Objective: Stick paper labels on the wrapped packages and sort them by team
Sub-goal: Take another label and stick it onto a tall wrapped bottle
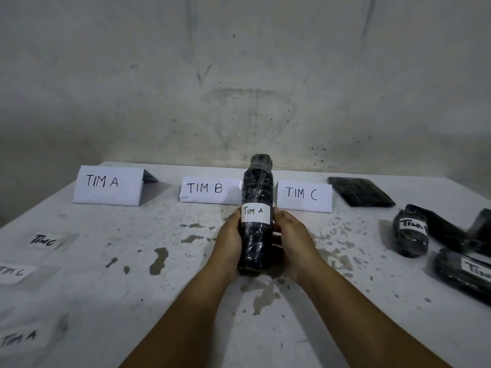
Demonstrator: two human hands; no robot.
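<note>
A tall black wrapped bottle-shaped package (257, 192) stands upright at the table's middle, with a white paper label "TIM A" (255, 213) stuck on its front. My left hand (229, 241) grips its left side and my right hand (293, 241) grips its right side, thumbs at the label's edges. Folded paper signs stand at the back: "TIM A" (107, 185), "TIM B" (208, 189), "TIM C" (304, 196). Loose labels lie at the left: "TIM C" (46, 240), "TIM C" (13, 272), "TIM A" (20, 339).
On the right lie several black wrapped packages: a flat one (360, 191) behind, a labelled one (411, 231), and another labelled one (465, 274) at the frame's edge. The white table (159, 301) has chipped paint. A grey wall stands behind it.
</note>
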